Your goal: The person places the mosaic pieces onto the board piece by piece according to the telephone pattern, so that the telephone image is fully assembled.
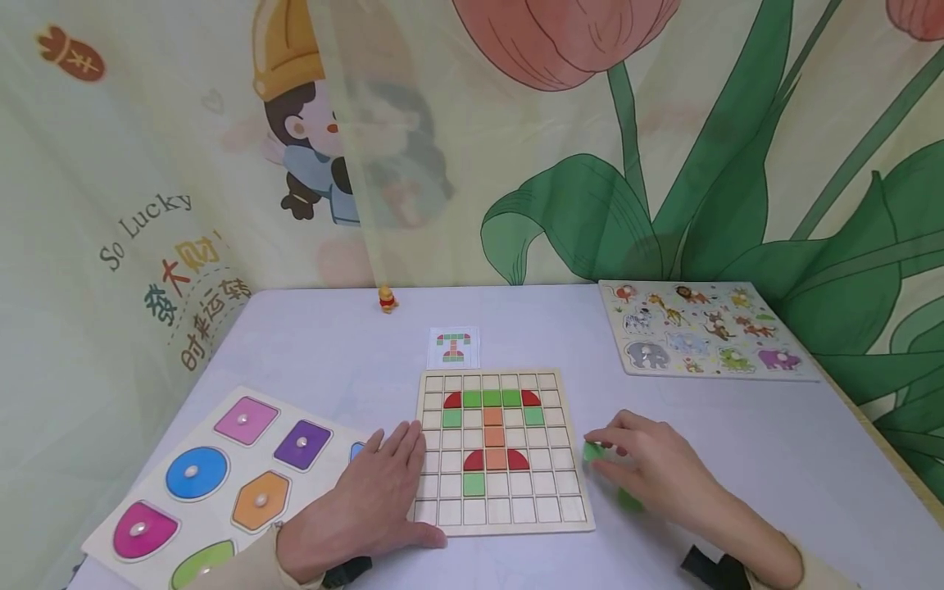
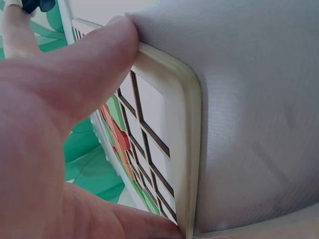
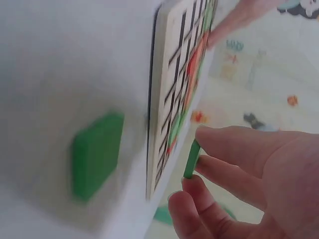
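Observation:
A wooden grid board (image 1: pixel 516 510) lies in the middle of the table. Green and orange squares and red quarter-round pieces (image 1: pixel 519 460) fill some of its cells. My left hand (image 1: pixel 369 500) rests along the board's left side with straight fingers, its thumb by the near left corner. To the right of the board, my right hand (image 1: pixel 660 467) pinches a small green square tile (image 3: pixel 192 158) between thumb and fingers. A second green tile (image 3: pixel 97 154) lies on the table below that hand, partly hidden by it in the head view.
Behind the board lies a pattern card (image 1: pixel 453 348) with a similar coloured shape. A shape puzzle with knobs (image 1: pixel 221 438) is at the left, partly under my left arm. An animal puzzle board (image 1: pixel 693 328) lies back right. A small figurine (image 1: pixel 387 300) stands at the far edge.

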A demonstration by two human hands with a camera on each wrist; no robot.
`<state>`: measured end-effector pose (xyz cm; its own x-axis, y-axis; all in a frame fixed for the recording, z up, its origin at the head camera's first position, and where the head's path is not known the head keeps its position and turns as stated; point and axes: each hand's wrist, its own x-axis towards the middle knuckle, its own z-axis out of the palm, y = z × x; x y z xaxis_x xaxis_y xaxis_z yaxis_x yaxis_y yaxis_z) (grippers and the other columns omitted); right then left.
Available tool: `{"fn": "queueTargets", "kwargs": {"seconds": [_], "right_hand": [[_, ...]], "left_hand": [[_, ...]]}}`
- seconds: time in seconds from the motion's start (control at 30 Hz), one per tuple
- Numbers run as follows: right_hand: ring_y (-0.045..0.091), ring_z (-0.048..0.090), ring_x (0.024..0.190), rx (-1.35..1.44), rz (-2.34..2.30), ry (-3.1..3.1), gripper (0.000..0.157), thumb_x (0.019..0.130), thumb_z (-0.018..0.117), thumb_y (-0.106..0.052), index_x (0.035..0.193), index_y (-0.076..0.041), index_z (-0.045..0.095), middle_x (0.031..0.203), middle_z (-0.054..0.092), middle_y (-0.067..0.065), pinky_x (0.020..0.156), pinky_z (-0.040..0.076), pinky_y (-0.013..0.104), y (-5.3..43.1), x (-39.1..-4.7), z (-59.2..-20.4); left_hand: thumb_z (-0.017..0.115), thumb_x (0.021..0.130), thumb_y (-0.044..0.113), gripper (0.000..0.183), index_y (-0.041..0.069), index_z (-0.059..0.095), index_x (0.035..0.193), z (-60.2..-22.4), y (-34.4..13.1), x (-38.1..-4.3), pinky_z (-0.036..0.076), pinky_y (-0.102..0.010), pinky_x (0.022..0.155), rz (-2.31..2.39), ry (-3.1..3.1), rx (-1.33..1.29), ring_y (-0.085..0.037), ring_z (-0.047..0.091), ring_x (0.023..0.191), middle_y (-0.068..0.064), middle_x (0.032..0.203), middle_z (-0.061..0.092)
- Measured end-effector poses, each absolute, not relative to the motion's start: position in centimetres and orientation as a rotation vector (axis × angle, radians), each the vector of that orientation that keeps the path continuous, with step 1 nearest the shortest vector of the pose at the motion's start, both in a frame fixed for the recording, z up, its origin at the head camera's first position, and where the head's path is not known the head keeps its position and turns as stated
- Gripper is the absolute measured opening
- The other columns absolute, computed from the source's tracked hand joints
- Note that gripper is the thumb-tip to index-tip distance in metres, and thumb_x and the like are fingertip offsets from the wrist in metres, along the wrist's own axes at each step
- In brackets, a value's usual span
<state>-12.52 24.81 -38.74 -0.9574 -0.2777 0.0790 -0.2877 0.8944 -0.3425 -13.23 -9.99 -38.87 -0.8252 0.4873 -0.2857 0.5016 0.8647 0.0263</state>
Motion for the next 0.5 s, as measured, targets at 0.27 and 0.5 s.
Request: {"fn": "queueTargets", "kwargs": {"seconds": [0.27,0.5], "right_hand": [[-0.005,0.044,0.066,0.794,0.592,-2.968,0.028,0.083,0.085,-0.025,0.110,-0.020,0.080,0.089,0.062,-0.015,0.066,0.036,0.020,20.2,-13.4,-39.3],[-0.002,0.042,0.069,1.000,0.517,-2.851,0.025,0.082,0.086,-0.025,0.106,-0.021,0.081,0.086,0.061,-0.013,0.069,0.038,0.021,16.9,-13.7,-39.7]], "left_hand": [[0.066,0.074,0.085,0.123,-0.004,0.038,0.155,-38.9,-9.9,-13.2,0.032,-0.054,0.123,-0.085,2.757,0.752,-0.033,0.034,0.155,-0.019,0.165,0.035],[0.066,0.074,0.084,0.123,-0.003,0.038,0.155,-38.6,-9.9,-13.4,0.030,-0.054,0.124,-0.077,2.753,0.724,-0.033,0.033,0.155,-0.018,0.166,0.034]]}}
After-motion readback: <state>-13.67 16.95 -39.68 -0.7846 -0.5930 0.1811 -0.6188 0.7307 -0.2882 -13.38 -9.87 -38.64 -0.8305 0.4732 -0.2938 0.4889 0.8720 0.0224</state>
